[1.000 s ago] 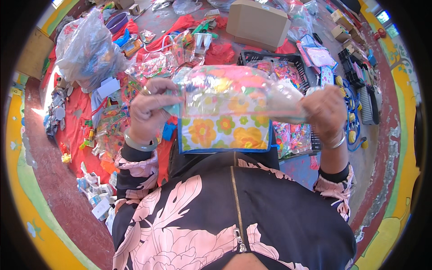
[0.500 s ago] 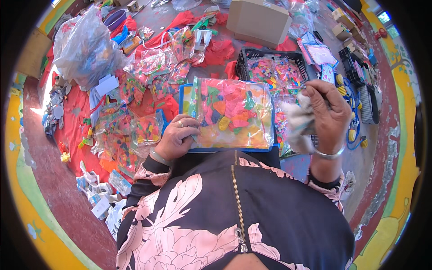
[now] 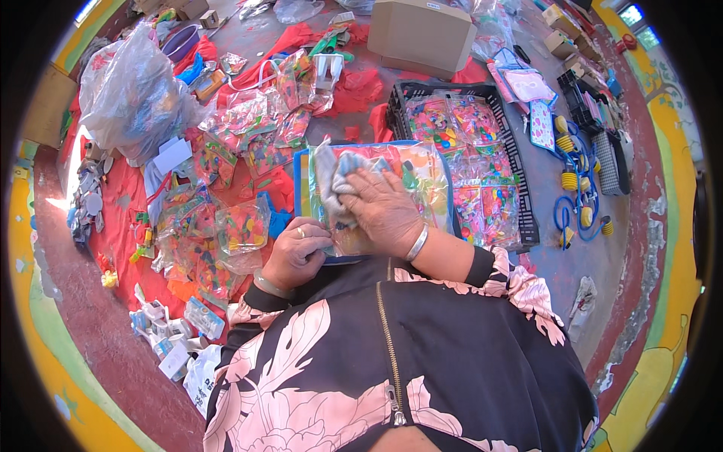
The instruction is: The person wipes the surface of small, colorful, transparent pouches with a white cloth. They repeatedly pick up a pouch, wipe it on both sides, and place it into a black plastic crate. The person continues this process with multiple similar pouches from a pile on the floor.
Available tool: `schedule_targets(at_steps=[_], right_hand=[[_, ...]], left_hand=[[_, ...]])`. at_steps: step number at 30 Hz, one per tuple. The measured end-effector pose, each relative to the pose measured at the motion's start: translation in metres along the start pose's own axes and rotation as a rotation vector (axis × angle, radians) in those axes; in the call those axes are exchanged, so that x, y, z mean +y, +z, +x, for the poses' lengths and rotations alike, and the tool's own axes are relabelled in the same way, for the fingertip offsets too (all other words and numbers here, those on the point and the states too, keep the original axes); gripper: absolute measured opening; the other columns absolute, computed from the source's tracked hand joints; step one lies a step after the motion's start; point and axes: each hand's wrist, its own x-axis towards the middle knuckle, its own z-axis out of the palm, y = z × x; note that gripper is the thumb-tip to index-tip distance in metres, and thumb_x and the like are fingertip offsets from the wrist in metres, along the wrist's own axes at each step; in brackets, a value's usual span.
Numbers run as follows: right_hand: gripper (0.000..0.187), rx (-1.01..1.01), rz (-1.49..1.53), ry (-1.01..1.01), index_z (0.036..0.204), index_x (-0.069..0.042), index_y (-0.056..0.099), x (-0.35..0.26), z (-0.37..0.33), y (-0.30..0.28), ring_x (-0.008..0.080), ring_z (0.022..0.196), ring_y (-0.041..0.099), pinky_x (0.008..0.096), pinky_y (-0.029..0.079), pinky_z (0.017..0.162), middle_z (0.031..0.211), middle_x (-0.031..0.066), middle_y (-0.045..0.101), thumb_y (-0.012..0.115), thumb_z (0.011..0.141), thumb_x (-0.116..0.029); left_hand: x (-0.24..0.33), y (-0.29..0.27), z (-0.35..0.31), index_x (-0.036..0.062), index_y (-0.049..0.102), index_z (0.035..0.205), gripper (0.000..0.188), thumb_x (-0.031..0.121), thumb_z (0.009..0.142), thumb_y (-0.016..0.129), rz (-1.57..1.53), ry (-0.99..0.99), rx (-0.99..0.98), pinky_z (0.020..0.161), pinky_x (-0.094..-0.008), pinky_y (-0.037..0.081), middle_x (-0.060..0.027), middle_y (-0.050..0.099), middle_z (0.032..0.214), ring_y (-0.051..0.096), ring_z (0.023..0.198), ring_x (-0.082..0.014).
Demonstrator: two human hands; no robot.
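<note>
Right hand (image 3: 384, 211), cloth (image 3: 339, 177) now on packet (image 3: 422, 173).

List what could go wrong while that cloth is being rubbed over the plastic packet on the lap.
The packet rests on the lap, pinned only at its near edge by the left hand; hard rubbing may slide it off. The right hand pressing the cloth might crease or split the thin plastic. Loose packets lie close by and could get knocked.

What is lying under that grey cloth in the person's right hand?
The grey cloth rests on a flat clear plastic packet of colourful pieces, pressed by the right hand. The left hand holds the packet's near edge. What lies directly beneath the cloth is covered.
</note>
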Motion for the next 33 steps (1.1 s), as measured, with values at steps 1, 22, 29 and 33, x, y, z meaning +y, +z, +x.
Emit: schedule_targets(at_steps=[1,22,29,33], right_hand=[[0.032,0.013,-0.078,0.037,0.110,-0.014,0.062,0.005,0.000,-0.002,0.0245,0.125,0.042,0.0483,0.026,0.102,0.128,0.0091,0.051,0.053,0.080,-0.021],[0.024,0.463,0.006,0.385,0.099,0.000,0.062,0.106,-0.052,-0.017,0.0369,0.085,0.057,0.0419,0.046,0.076,0.093,0.0196,0.060,0.052,0.077,0.001],[0.017,0.325,-0.015,0.839,0.077,-0.002,0.065,0.192,-0.143,-0.034,0.0247,0.066,0.059,0.0361,0.046,0.063,0.071,0.0147,0.061,0.050,0.074,-0.011],[0.010,0.325,0.443,0.983,0.078,-0.003,0.067,0.189,-0.157,-0.085,0.0080,0.054,0.053,0.0250,0.042,0.054,0.059,0.0057,0.059,0.060,0.079,-0.010]], left_hand=[[-0.001,0.000,0.000,0.0035,0.065,0.078,0.023,-0.008,0.059,0.060,-0.005,0.005,0.007,0.079,-0.0363,0.049,-0.0071,0.065,0.085,0.061,0.089,-0.0276],[-0.003,0.007,-0.001,0.0024,0.065,0.077,0.022,-0.008,0.059,0.058,-0.054,0.013,0.077,0.077,-0.0348,0.049,-0.0070,0.064,0.081,0.061,0.085,-0.0271],[0.003,0.005,-0.001,0.0022,0.065,0.080,0.024,-0.009,0.060,0.057,-0.018,0.007,0.047,0.083,-0.0356,0.047,-0.0071,0.064,0.084,0.061,0.089,-0.0265],[0.006,0.001,-0.001,0.0023,0.065,0.083,0.026,-0.009,0.061,0.056,-0.005,-0.004,-0.007,0.085,-0.0361,0.046,-0.0072,0.064,0.085,0.060,0.090,-0.0262]])
